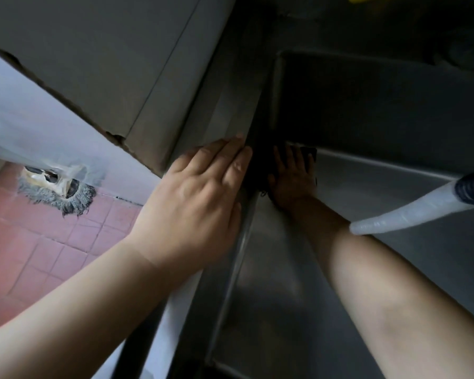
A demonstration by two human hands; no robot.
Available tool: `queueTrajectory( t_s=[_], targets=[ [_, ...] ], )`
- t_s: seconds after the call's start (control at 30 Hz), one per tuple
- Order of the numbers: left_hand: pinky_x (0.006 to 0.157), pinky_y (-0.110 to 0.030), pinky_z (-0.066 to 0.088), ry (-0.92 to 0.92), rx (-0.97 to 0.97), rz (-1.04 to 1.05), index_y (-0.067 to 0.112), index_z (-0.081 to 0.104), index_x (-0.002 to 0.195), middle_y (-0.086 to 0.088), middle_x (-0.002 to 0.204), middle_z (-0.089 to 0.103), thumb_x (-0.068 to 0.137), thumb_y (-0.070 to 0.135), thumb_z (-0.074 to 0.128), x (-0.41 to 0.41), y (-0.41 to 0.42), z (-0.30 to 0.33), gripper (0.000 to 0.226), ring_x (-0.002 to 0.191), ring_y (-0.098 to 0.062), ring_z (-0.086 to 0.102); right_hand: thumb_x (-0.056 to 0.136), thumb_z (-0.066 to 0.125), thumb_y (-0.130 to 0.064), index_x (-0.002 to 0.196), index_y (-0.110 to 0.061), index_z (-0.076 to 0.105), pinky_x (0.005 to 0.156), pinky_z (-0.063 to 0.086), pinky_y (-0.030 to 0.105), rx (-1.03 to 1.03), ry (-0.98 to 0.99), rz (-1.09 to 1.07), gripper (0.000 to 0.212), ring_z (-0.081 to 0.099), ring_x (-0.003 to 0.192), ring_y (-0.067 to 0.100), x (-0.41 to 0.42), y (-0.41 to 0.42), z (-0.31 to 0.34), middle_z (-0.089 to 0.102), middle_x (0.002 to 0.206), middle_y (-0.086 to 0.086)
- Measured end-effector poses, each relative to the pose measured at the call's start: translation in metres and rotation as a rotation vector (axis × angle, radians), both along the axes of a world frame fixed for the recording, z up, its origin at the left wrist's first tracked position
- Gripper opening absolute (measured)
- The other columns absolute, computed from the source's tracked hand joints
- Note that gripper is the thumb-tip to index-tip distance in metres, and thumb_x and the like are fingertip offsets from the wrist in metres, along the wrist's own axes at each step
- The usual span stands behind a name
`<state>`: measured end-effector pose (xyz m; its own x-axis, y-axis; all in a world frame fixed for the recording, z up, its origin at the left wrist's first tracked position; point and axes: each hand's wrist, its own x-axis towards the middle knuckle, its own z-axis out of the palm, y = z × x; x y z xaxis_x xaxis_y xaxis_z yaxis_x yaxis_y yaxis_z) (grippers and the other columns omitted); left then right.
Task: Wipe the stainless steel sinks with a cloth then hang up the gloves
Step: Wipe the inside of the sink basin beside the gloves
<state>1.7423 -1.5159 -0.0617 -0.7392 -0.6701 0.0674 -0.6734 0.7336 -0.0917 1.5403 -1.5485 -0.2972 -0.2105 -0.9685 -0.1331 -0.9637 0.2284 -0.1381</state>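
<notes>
Sink (279, 283): the steel basin is filling most of the view; its rim is running up the middle and its far half is lying in deep shadow; wiping it well is a matter of working wall by wall and pushing into the corners, where grime is likely to be gathering
Left hand (200, 198): it is resting flat on the rim, fingers straight and close together, holding nothing; I judge it is bracing the body, and keeping it planted should be steadying the reach
Right hand (292, 179): it is pressing down inside the basin by the left wall, fingers spread apart
Cloth (308, 154): a dark cloth seems to be lying under those fingers, though shadow is blurring its edges; keeping the palm flat on it should be spreading the pressure evenly
Hose (400, 214): a pale ribbed hose is reaching in from the right, touching the right forearm; the wiping arm should be working round it
Mop (58, 192): a grey mop head is lying on the pink floor tiles
Gloves: none are showing
Writing: no brand, label or lettering is readable anywhere
</notes>
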Motion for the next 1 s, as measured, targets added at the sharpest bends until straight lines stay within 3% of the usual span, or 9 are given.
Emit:
queueTrajectory(
  t_s=[0.17, 0.4, 0.57, 0.8, 0.93, 1.0],
  targets=[
    [0.106, -0.034, 0.027, 0.027, -0.03, -0.011, 0.004, 0.044, 0.138, -0.014, 0.144, 0.044, 0.08, 0.025, 0.05, 0.0, -0.001, -0.004, 0.062, 0.13, -0.03, 0.042, 0.095, 0.032, -0.042, 0.152, -0.022, 0.004, 0.114, -0.01, 0.049, 0.04, -0.035, 0.006, 0.066, -0.009, 0.146, 0.026, 0.018, 0.016, 0.005, -0.004, 0.16, 0.009],
    [0.102, -0.037, 0.031, 0.027, -0.044, -0.024, 0.002, 0.043, 0.138, -0.016, 0.143, 0.044, 0.083, 0.022, 0.043, 0.002, 0.002, -0.001, 0.059, 0.13, -0.031, 0.042, 0.094, 0.032, -0.049, 0.149, -0.018, -0.005, 0.11, -0.021, 0.049, 0.12, -0.088, 0.264, 0.073, -0.024, 0.14, 0.029, 0.088, 0.141, 0.014, -0.008, 0.158, 0.012],
    [0.1, -0.04, 0.031, -0.001, -0.042, -0.035, 0.002, 0.039, 0.14, -0.017, 0.145, 0.041, 0.087, 0.024, 0.036, 0.003, 0.003, 0.001, 0.058, 0.131, -0.032, 0.04, 0.085, 0.051, -0.05, 0.145, -0.011, 0.032, 0.11, 0.014, 0.06, 0.122, 0.012, 0.507, 0.074, 0.014, 0.141, 0.034, 0.12, 0.212, 0.018, 0.03, 0.151, 0.018],
    [0.099, -0.04, 0.028, -0.032, -0.038, -0.04, 0.002, 0.035, 0.143, -0.016, 0.149, 0.036, 0.089, 0.025, 0.034, 0.004, 0.005, -0.003, 0.059, 0.133, -0.032, 0.036, 0.082, 0.057, -0.044, 0.142, -0.028, 0.041, 0.11, 0.02, 0.06, 0.096, 0.068, 1.005, 0.064, 0.028, 0.14, 0.033, 0.123, 0.267, 0.014, 0.034, 0.15, 0.013],
    [0.1, -0.039, 0.029, -0.034, -0.052, -0.04, 0.002, 0.036, 0.142, -0.017, 0.148, 0.037, 0.088, 0.024, 0.035, 0.003, 0.005, 0.0, 0.058, 0.132, -0.033, 0.039, 0.086, 0.05, -0.044, 0.139, -0.032, 0.045, 0.111, 0.027, 0.054, 0.096, 0.091, 1.128, 0.055, 0.031, 0.139, 0.027, 0.101, 0.275, 0.025, 0.037, 0.149, 0.004],
    [0.101, -0.04, 0.028, -0.043, -0.035, -0.036, 0.002, 0.035, 0.142, -0.018, 0.148, 0.037, 0.089, 0.024, 0.033, 0.002, 0.007, 0.002, 0.058, 0.131, -0.034, 0.039, 0.085, 0.055, -0.046, 0.139, -0.034, 0.045, 0.112, 0.026, 0.052, 0.131, 0.123, 1.139, 0.056, 0.032, 0.139, 0.025, 0.076, 0.289, 0.032, 0.038, 0.149, 0.001]
  ],
)
